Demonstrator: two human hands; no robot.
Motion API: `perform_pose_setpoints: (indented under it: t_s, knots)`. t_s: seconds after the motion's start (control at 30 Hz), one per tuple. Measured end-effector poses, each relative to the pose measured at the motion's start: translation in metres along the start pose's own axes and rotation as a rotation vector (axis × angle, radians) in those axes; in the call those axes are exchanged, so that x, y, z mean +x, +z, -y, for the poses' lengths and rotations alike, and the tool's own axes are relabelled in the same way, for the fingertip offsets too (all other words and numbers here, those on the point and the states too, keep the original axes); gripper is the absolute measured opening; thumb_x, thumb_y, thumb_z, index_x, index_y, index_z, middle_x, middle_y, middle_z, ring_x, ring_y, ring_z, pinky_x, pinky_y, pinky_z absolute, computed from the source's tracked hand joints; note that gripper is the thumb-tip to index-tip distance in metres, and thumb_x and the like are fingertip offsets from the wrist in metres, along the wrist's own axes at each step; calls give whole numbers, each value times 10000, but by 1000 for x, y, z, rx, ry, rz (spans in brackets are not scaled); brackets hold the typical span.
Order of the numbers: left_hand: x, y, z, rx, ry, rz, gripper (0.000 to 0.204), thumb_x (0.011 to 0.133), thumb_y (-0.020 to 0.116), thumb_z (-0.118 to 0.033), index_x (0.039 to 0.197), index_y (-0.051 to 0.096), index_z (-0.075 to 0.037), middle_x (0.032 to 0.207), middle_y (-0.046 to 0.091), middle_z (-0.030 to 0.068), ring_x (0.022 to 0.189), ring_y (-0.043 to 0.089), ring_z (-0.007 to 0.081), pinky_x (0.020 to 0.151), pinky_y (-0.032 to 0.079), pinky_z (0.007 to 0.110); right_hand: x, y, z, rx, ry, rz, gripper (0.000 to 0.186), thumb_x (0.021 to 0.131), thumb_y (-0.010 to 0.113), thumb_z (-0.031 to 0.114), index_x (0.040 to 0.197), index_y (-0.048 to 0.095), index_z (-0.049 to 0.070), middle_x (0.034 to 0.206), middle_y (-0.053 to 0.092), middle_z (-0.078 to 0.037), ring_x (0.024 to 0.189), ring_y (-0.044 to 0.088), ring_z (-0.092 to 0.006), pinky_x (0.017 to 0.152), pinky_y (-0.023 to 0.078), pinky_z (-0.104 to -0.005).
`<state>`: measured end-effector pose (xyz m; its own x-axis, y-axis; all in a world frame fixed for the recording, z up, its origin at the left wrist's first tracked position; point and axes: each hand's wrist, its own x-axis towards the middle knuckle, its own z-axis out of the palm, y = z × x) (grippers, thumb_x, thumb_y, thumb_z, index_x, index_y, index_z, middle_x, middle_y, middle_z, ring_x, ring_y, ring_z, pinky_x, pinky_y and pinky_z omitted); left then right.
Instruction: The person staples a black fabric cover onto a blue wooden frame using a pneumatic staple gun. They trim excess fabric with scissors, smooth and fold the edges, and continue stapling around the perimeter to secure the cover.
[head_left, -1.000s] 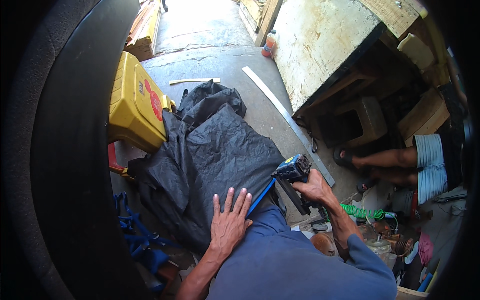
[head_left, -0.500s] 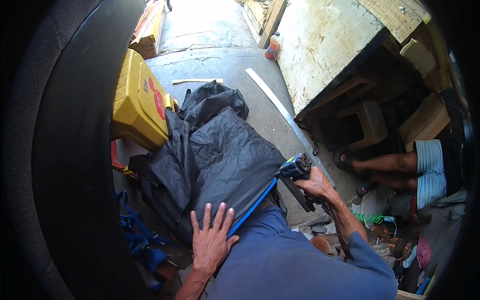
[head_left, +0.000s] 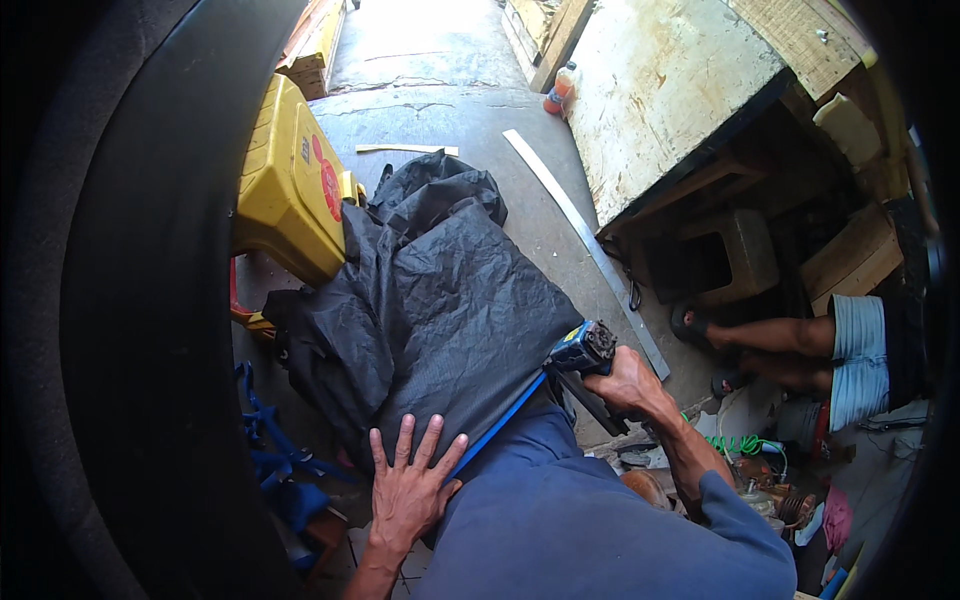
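Observation:
Black crinkled fabric (head_left: 450, 300) lies spread before me, with a thin blue strip (head_left: 499, 426) along its near right edge, over my blue-clad lap. My left hand (head_left: 405, 490) rests flat, fingers apart, on the fabric beside the strip's lower left end. My right hand (head_left: 630, 385) grips a blue and black staple or nail gun (head_left: 585, 347), its nose at the upper right end of the strip. A green coiled hose (head_left: 731, 443) lies below the gun.
Yellow plastic stool (head_left: 280, 190) at left, blue frame (head_left: 262, 440) below it. Long flat bar (head_left: 540, 170) on the floor, orange bottle (head_left: 560, 90) beside a worn board-topped bench (head_left: 670, 90). Another person's bare legs and light shorts (head_left: 855, 350) at right. Cluttered parts (head_left: 760, 500) lower right.
My left hand has slid left and down along the fabric's edge. My right hand and the gun have moved slightly down and left. The surroundings shift a little with the view.

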<state>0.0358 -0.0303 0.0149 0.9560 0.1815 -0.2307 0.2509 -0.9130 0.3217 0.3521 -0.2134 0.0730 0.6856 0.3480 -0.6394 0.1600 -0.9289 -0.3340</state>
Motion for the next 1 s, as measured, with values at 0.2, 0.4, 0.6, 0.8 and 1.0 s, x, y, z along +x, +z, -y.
perform_pose_setpoints:
  t_s: [0.2, 0.4, 0.6, 0.8, 1.0]
  knots:
    - [0, 19, 4, -60, 36, -168, 607, 868, 763, -512, 1440, 617, -369, 1672, 360, 75, 1599, 109, 400, 1233, -39, 703, -14, -1, 9, 33, -54, 42, 432, 776, 714, 294, 917, 715, -114, 759, 705, -258, 715, 727, -307, 705, 543, -456]
    - [3, 38, 4, -64, 30, -220, 594, 856, 779, -498, 1415, 641, -356, 1658, 387, 68, 1584, 123, 445, 1233, -34, 698, -30, 12, 28, -7, 22, 73, 448, 791, 709, 293, 938, 705, -130, 783, 713, -258, 729, 726, -313, 729, 542, -454]
    - [18, 40, -10, -94, 21, -316, 598, 840, 802, -468, 1404, 653, -334, 1636, 420, 66, 1565, 153, 484, 1228, -21, 705, -40, 20, 25, 74, -52, 84, 456, 785, 718, 292, 947, 705, -135, 807, 717, -272, 756, 738, -325, 740, 547, -457]
    - [25, 58, -18, -109, 8, -349, 602, 835, 816, -436, 1403, 657, -315, 1626, 432, 62, 1556, 183, 473, 1205, -15, 738, -36, 25, 27, 8, 10, 84, 478, 790, 718, 313, 938, 701, -141, 803, 713, -292, 775, 748, -339, 737, 550, -467]
    - [46, 61, -35, -119, -1, -414, 560, 894, 757, -434, 1417, 649, -265, 1614, 455, 54, 1567, 189, 449, 1202, -47, 743, -45, 33, 28, 59, -128, 69, 431, 790, 703, 282, 939, 709, -122, 804, 715, -296, 774, 754, -349, 725, 547, -470]
